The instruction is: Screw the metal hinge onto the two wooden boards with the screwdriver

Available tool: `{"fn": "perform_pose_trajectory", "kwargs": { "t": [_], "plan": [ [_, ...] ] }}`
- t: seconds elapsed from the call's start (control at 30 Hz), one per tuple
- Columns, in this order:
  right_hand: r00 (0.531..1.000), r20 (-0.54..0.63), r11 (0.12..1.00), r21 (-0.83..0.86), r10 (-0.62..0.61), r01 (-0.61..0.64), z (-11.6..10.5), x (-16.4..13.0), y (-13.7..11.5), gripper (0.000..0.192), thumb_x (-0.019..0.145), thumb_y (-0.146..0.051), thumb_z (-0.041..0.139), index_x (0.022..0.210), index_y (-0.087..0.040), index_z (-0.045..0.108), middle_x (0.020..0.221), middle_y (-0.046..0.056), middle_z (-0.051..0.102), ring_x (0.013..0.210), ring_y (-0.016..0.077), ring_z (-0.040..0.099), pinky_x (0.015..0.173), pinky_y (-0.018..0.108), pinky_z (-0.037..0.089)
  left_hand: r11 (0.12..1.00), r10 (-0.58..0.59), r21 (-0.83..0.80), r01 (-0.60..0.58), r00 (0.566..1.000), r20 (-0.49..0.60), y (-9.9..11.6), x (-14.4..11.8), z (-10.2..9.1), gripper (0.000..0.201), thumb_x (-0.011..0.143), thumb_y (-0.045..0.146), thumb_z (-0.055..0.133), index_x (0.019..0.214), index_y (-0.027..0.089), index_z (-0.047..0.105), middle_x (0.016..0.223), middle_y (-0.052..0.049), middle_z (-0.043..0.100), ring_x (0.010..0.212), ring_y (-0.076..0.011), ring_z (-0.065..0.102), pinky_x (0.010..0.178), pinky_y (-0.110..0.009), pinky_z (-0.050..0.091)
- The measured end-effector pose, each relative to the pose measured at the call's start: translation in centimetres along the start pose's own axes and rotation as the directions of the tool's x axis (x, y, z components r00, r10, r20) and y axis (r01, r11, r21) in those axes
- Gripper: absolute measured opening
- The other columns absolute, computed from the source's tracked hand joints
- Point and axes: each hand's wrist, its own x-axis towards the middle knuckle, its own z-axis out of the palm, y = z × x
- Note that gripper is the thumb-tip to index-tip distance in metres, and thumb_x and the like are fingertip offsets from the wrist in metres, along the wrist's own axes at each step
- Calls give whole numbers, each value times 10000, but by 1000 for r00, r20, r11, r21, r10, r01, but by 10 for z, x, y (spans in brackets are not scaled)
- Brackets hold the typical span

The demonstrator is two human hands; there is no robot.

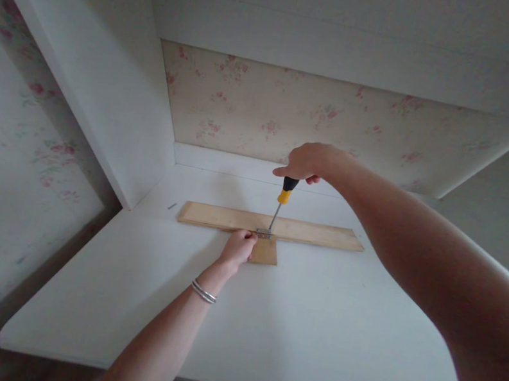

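No text, label, brand name, number or sign can be read anywhere in this view. The screwdriver (281, 203) has a yellow and black handle with no legible marking (any imprint there is too small to make out). The long wooden board (315, 233) and the small wooden piece (266, 252) on the white surface (309, 330) are bare of print, and the wallpaper (296, 116) behind carries only a faded flower pattern, no lettering.
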Motion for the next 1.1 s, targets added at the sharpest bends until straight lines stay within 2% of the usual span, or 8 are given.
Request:
{"fn": "perform_pose_trajectory", "kwargs": {
  "t": [0.13, 0.27, 0.4, 0.5, 0.57, 0.7, 0.9, 1.1],
  "plan": [
    [996, 59, 994, 92, -69, 63, 1, 5, 6, 286, 779, -434, 616, 868, -166, 663, 683, 71, 645, 638, 211, 611, 571, 307, 433, 1000, 4, -1, -4, 1000, 4, -1, 2, 0, 203, 797, 294, 555, 652, 161, 503, 455, 71, 379, 349, -47, 364, 373, -172, 204],
    [981, 119, 970, 209, -151, 124, -1, 3, 7, 414, 720, -381, 694, 1079, -194, 605, 837, 66, 657, 664, 187, 610, 537, 271, 443, 1000, 3, -16, -3, 1000, 8, -1, 2, 0, 186, 796, 292, 547, 668, 163, 509, 450, 71, 374, 351, -53, 372, 368, -176, 204],
    [993, 94, 990, 129, -69, 57, -1, 5, 3, 477, 797, -570, 543, 961, -131, 637, 769, 107, 651, 597, 207, 605, 522, 312, 442, 1000, -1, -20, 1, 1000, 11, 0, 0, -1, 185, 804, 275, 528, 658, 167, 492, 453, 66, 379, 358, -59, 385, 365, -179, 207],
    [992, 108, 994, 88, -70, 61, -1, 8, 4, 412, 827, -517, 524, 845, -125, 651, 700, 98, 644, 598, 204, 609, 531, 303, 443, 1000, 1, -22, 0, 1000, 8, 1, -1, -1, 181, 805, 267, 526, 659, 168, 484, 463, 67, 385, 358, -57, 385, 365, -179, 207],
    [981, 147, 981, 160, -129, 105, -1, 8, 7, 302, 796, -418, 603, 930, -149, 643, 758, 79, 654, 651, 191, 619, 544, 275, 453, 1000, 0, -21, 0, 1000, 8, 1, -1, -1, 183, 806, 268, 525, 658, 168, 484, 467, 66, 389, 357, -55, 382, 366, -178, 207],
    [975, 142, 956, 264, -171, 129, 0, 7, 9, 521, 704, -394, 712, 1165, -214, 550, 937, 73, 649, 741, 195, 626, 556, 263, 473, 1000, 1, -11, -1, 1000, 14, 0, -1, -1, 184, 809, 281, 526, 668, 167, 499, 470, 65, 391, 359, -58, 387, 372, -178, 215],
    [986, 148, 984, 174, -76, 50, 4, 12, 10, 460, 813, -564, 525, 920, -132, 643, 743, 103, 650, 627, 199, 622, 546, 288, 474, 1000, -11, -19, 12, 1000, 12, 0, 0, -2, 187, 809, 276, 530, 665, 167, 481, 471, 68, 387, 361, -55, 383, 376, -177, 213],
    [973, 158, 952, 282, -168, 119, 3, 6, 10, 482, 718, -415, 702, 1128, -199, 572, 906, 80, 651, 707, 196, 631, 552, 262, 497, 1000, 15, 12, -15, 1000, 22, -2, 2, 0, 207, 815, 279, 514, 647, 165, 475, 461, 71, 368, 358, -51, 381, 373, -171, 202]
  ]
}}
